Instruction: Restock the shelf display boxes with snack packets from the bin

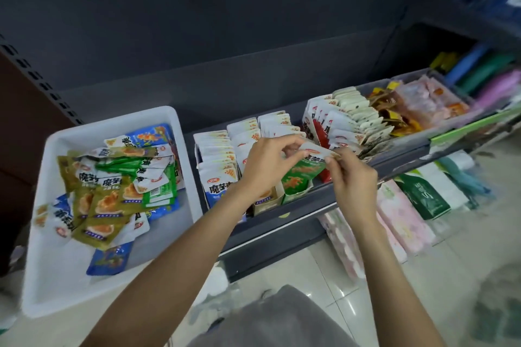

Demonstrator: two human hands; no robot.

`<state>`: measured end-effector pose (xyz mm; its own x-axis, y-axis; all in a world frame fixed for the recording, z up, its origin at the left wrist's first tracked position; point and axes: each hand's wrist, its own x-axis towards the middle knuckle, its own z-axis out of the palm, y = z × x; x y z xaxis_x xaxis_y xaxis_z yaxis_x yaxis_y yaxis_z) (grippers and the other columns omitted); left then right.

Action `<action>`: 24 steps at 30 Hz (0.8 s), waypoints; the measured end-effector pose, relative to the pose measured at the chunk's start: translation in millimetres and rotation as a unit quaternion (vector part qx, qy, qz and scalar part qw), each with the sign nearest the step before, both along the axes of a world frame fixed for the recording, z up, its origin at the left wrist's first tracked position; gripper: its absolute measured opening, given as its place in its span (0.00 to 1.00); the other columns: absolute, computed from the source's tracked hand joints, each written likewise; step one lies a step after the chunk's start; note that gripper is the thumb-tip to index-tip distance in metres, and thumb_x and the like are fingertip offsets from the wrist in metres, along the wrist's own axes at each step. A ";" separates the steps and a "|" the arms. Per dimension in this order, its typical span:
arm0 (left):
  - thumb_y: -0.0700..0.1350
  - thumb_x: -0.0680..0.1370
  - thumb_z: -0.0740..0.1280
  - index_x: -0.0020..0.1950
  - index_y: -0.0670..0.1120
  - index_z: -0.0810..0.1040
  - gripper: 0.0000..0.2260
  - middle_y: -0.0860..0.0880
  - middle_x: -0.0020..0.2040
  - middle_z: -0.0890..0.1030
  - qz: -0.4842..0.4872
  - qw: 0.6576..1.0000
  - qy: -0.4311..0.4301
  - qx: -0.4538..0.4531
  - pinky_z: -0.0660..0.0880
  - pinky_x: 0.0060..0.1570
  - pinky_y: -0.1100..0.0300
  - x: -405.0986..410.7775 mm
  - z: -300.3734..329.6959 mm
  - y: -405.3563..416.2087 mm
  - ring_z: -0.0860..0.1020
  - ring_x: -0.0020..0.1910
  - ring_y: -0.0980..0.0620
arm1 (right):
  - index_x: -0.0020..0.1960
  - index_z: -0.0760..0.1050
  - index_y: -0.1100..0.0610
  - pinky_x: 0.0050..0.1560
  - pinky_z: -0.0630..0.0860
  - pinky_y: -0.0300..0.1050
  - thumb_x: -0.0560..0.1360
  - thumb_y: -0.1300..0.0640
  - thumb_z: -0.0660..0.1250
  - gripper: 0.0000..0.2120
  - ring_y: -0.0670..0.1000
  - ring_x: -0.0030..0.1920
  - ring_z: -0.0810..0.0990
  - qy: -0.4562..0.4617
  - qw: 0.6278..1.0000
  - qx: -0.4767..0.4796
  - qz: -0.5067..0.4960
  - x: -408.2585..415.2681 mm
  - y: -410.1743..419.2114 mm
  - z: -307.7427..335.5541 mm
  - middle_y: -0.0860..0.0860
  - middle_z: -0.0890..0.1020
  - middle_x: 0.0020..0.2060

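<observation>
A white plastic bin (180, 132) stands at the left with several loose snack packets (112, 186) in green, olive, blue and white. On the dark shelf to its right stand display boxes (220, 166) packed with upright packets. Both hands hold a green and white snack packet (307, 167) above a green display box (297, 191). My left hand (267, 163) pinches the packet's top left edge. My right hand (352, 177) pinches its top right corner.
Further right on the shelf (310, 208) sit a red box (318, 127) of white packets and clear tubs (408, 110) of orange and pink snacks. Below hang pink and green tissue packs (403, 214). A tiled floor lies under me.
</observation>
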<state>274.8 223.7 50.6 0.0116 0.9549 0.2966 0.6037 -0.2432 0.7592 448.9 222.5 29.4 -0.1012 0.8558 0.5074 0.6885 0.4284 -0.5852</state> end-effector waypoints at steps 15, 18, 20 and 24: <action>0.47 0.73 0.72 0.47 0.49 0.83 0.05 0.51 0.47 0.80 0.102 0.961 0.251 0.045 0.72 0.33 0.60 -6.3 -45.9 9.8 0.78 0.46 0.51 | 0.47 0.79 0.55 0.33 0.70 0.40 0.76 0.56 0.68 0.02 0.52 0.39 0.80 -0.083 0.995 -0.010 -0.049 -14.3 32.9 -42.8 0.50 0.82 0.38; 0.45 0.71 0.74 0.43 0.48 0.83 0.03 0.51 0.45 0.80 0.100 0.953 0.280 0.056 0.73 0.32 0.60 -5.9 -52.3 16.1 0.78 0.42 0.49 | 0.44 0.79 0.55 0.33 0.66 0.39 0.75 0.57 0.69 0.02 0.55 0.41 0.78 -0.099 0.992 -0.007 -0.078 -20.9 33.2 -39.4 0.51 0.81 0.37; 0.45 0.72 0.72 0.46 0.47 0.83 0.04 0.49 0.47 0.80 0.094 0.955 0.278 0.046 0.73 0.35 0.58 -8.1 -51.5 18.4 0.78 0.45 0.48 | 0.47 0.79 0.56 0.34 0.71 0.42 0.74 0.57 0.69 0.03 0.56 0.45 0.77 -0.098 0.991 0.001 -0.089 -23.9 31.1 -34.4 0.53 0.80 0.42; 0.48 0.75 0.68 0.53 0.50 0.80 0.08 0.51 0.51 0.78 0.128 0.972 0.184 0.067 0.71 0.41 0.60 -21.6 -31.8 -0.2 0.75 0.51 0.52 | 0.53 0.78 0.59 0.42 0.71 0.43 0.75 0.59 0.69 0.08 0.55 0.47 0.76 -0.031 0.997 0.050 -0.054 -35.1 12.4 -15.4 0.55 0.78 0.46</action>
<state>253.3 223.5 18.8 -0.0918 0.8934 0.4399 0.8827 -0.1315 0.4512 413.8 235.0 14.0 -0.0449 0.8091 0.5859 0.7666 0.4040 -0.4991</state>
